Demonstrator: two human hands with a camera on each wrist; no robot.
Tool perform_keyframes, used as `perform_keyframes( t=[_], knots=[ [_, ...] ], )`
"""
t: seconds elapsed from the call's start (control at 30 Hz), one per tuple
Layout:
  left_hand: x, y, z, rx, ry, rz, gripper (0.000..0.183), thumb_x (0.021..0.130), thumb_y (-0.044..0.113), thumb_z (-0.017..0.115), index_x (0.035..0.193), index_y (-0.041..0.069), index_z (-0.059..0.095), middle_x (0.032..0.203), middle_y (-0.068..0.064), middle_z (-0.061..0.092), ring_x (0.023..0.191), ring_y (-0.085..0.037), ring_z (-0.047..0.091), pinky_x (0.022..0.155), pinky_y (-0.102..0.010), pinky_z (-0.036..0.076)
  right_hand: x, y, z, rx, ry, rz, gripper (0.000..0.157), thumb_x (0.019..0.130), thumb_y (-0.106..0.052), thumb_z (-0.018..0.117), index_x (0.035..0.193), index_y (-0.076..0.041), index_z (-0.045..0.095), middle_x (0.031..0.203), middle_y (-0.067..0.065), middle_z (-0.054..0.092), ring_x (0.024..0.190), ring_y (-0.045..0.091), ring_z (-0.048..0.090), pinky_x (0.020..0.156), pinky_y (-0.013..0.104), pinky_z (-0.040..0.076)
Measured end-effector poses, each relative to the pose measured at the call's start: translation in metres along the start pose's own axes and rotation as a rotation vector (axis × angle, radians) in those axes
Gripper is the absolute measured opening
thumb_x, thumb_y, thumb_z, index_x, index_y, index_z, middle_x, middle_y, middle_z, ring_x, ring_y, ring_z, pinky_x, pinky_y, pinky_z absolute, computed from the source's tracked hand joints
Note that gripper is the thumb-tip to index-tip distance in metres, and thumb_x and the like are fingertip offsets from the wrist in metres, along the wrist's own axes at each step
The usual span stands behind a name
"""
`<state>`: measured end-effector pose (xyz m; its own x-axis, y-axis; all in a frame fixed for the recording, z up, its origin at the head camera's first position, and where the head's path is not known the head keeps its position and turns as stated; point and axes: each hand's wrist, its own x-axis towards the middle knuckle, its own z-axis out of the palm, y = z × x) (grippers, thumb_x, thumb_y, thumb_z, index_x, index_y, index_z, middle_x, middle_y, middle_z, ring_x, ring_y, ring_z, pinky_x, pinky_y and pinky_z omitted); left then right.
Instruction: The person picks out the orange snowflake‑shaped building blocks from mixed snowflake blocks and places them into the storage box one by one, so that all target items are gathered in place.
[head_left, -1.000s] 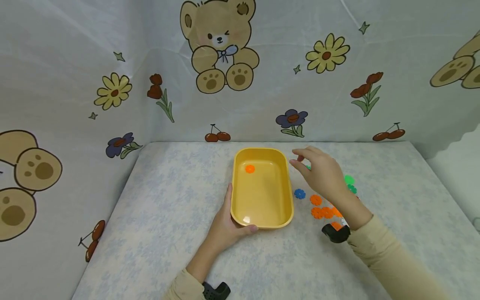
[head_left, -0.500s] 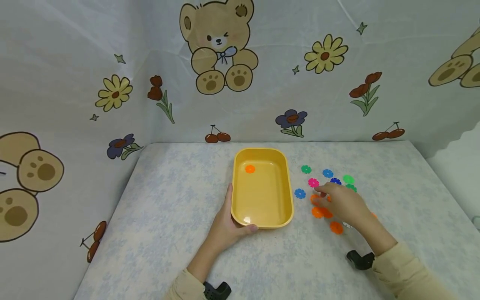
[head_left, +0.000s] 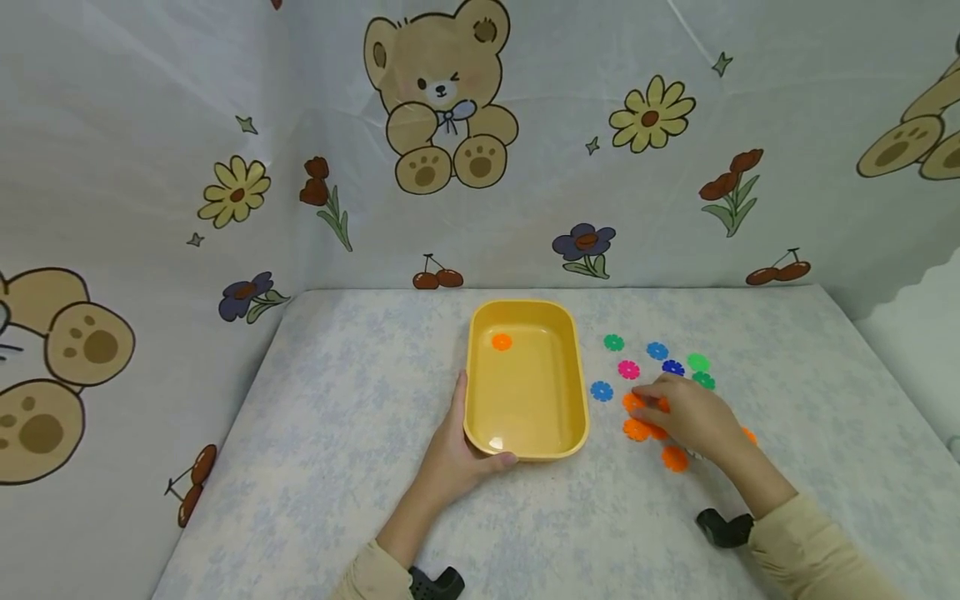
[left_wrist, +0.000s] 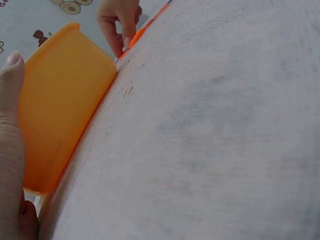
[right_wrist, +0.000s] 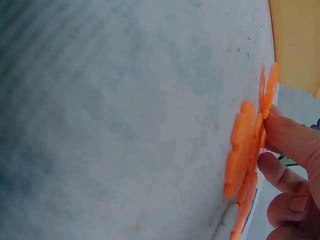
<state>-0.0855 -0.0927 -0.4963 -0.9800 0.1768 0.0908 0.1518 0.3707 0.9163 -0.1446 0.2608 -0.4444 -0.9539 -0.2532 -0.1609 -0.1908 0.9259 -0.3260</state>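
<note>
My left hand (head_left: 453, 471) holds the near left corner of a yellow plastic tray (head_left: 525, 408), thumb over the rim and fingers along its side. One orange flower-shaped disc (head_left: 502, 342) lies inside, near the far end. To the right, my right hand (head_left: 697, 417) is down among several orange discs lying close together, with a loose one (head_left: 675, 458) nearer to me. Thumb and fingertip pinch an orange disc (right_wrist: 271, 90), which stands tilted up from the others in the right wrist view. The palm hides part of the group.
Beyond the right hand lie a pink disc (head_left: 628, 369), blue discs (head_left: 602, 391) and green discs (head_left: 613, 342). A pale patterned cloth covers the table (head_left: 337, 400). A printed curtain (head_left: 525, 225) stands along the far edge.
My right hand has moved from beside the tray's far right side, rightward and nearer to me, down onto the orange discs. The left hand and the tray stay where they were.
</note>
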Motion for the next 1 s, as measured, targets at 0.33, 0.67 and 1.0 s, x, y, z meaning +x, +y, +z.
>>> perform_keyframes(
  t=[0.33,0.67,1.0],
  knots=[
    [0.000,0.000,0.001,-0.004,0.001,0.012,0.133,0.069,0.047,0.090,0.161,0.027,-0.004,0.167,0.002,0.015,0.150,-0.021,0.027,0.118,-0.055,0.028,0.000,0.005,0.005,0.065,0.029,0.009,0.035,0.087,-0.036,0.077,0.114,-0.015,0.071,0.107,0.003,0.068,0.097,0.024,0.060,0.083,0.050,0.055],
    [-0.001,0.001,0.000,-0.018,0.002,0.024,0.133,0.068,0.047,0.090,0.159,0.034,-0.006,0.167,0.001,0.015,0.150,-0.022,0.026,0.118,-0.055,0.027,-0.002,0.007,0.005,0.115,0.023,0.004,0.033,0.087,-0.033,0.077,0.116,-0.018,0.071,0.106,0.004,0.070,0.097,0.024,0.060,0.082,0.047,0.055],
    [-0.001,0.000,0.001,-0.023,-0.012,0.026,0.132,0.070,0.042,0.090,0.158,0.037,-0.009,0.167,0.004,0.013,0.150,-0.018,0.026,0.117,-0.055,0.029,-0.004,0.011,0.002,0.149,0.001,-0.002,0.048,0.086,-0.040,0.077,0.124,-0.012,0.071,0.121,0.013,0.070,0.112,0.034,0.061,0.091,0.057,0.052]
  ],
)
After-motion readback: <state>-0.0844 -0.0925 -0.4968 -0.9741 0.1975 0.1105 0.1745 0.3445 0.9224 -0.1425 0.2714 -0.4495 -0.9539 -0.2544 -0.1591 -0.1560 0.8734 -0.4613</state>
